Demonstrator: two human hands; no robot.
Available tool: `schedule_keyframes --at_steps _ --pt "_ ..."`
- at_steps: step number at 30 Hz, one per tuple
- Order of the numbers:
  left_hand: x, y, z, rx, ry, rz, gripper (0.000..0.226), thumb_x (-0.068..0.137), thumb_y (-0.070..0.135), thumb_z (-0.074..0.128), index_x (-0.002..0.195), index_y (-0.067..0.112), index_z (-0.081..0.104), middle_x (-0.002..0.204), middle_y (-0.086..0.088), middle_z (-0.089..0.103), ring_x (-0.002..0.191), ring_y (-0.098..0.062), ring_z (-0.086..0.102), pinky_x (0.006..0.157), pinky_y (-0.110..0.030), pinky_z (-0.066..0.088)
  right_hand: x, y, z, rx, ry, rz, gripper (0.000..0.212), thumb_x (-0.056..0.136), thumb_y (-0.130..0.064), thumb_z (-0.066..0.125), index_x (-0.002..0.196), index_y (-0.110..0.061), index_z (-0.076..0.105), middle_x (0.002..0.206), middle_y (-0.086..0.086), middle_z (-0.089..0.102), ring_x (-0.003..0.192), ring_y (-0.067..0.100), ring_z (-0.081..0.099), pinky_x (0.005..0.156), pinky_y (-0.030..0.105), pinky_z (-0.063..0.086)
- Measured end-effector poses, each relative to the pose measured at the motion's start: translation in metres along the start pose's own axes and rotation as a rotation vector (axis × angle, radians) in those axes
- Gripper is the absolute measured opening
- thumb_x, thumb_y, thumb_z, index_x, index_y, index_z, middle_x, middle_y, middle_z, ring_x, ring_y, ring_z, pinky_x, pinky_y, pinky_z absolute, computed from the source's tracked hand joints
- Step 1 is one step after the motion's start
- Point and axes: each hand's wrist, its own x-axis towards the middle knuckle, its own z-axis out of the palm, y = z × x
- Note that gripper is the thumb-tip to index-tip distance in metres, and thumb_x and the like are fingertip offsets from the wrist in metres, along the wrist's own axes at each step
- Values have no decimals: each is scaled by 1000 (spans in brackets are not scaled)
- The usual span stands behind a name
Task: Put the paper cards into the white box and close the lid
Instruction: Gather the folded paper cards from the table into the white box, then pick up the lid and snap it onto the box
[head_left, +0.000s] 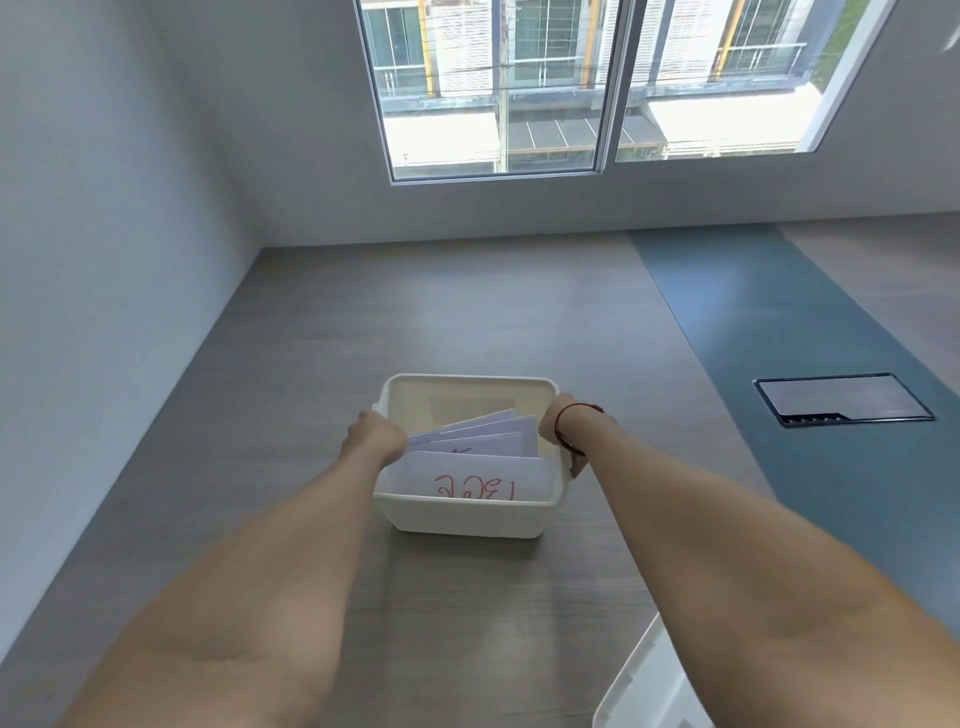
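Note:
A white box (467, 517) stands open on the wooden table in the middle of the head view. Several white paper cards (478, 475) stand tilted inside it, the nearest one bearing red handwriting. My left hand (375, 435) grips the box's left rim. Gripping the right rim is my right hand (555, 420), with a red string around its wrist. The fingers of both hands are hidden behind the rim. A white lid (649, 686) lies at the bottom right, partly out of frame and apart from the box.
The grey wooden table (322, 338) meets white walls at the left and back. A blue strip (769, 332) runs along the right with a cable hatch (841, 399) set in it. A window is above the back wall.

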Motion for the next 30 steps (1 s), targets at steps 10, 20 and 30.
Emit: schedule_keyframes --at_steps 10,20,30 --pt "23 15 8 -63 92 11 46 90 8 41 136 6 43 134 -19 52 120 -40 52 96 -41 44 35 -3 8 125 291 -114 44 93 -8 38 137 -5 38 131 20 53 120 38 53 95 38 46" --pt "14 31 -6 -107 22 -45 53 95 25 39 144 4 32 144 -18 42 128 -38 46 102 -42 40 30 -9 -9 107 168 -109 57 95 -16 38 148 -6 21 147 17 37 133 35 41 103 41 39" --pt "-96 58 16 -15 92 131 52 94 40 39 131 6 51 136 -17 52 127 -35 46 105 -41 39 -48 76 -23 80 229 -117 44 99 -29 36 136 -6 41 142 16 44 127 34 47 99 39 41"
